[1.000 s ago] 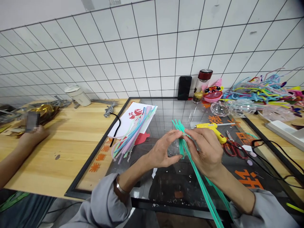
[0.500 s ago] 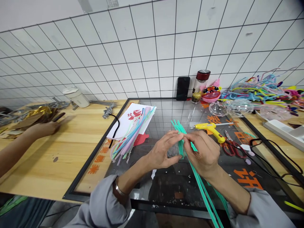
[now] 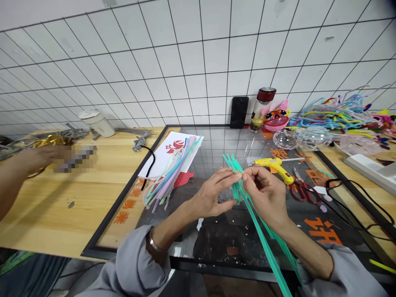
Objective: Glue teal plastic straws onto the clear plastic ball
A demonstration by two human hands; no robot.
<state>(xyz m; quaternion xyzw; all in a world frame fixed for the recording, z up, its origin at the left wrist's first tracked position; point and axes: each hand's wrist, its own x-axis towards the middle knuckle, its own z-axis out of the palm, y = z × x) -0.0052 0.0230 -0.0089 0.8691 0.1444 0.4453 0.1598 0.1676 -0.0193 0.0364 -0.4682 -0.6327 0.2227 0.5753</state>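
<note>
A bundle of long teal-green pipe cleaners [image 3: 261, 247] slants from the middle of the glass-topped board down past its front edge, with some short ends folded back. My left hand [image 3: 215, 194] is closed round the bundle's upper part, thumb below and fingers above. Thumb and forefinger of my right hand [image 3: 267, 192] pinch at the bundle close to my left fingertips; its other fingers are curled. What exactly lies between those fingertips is partly hidden. To the right of my right hand lie a yellow glue gun [image 3: 275, 165] and red-handled scissors [image 3: 305, 192].
Pastel pipe cleaners [image 3: 173, 169] lie on white paper [image 3: 157, 161] to the left. A phone [image 3: 239, 112] and a glass bottle [image 3: 261, 109] stand by the wall. A pipe-cleaner heap [image 3: 337, 113], clear plastic balls and a black cord are right. Another person's hand [image 3: 37, 159] is far left.
My right hand has shifted slightly and turned at the pinch, while my left keeps its hold. At far left, the other person's hand has moved left.
</note>
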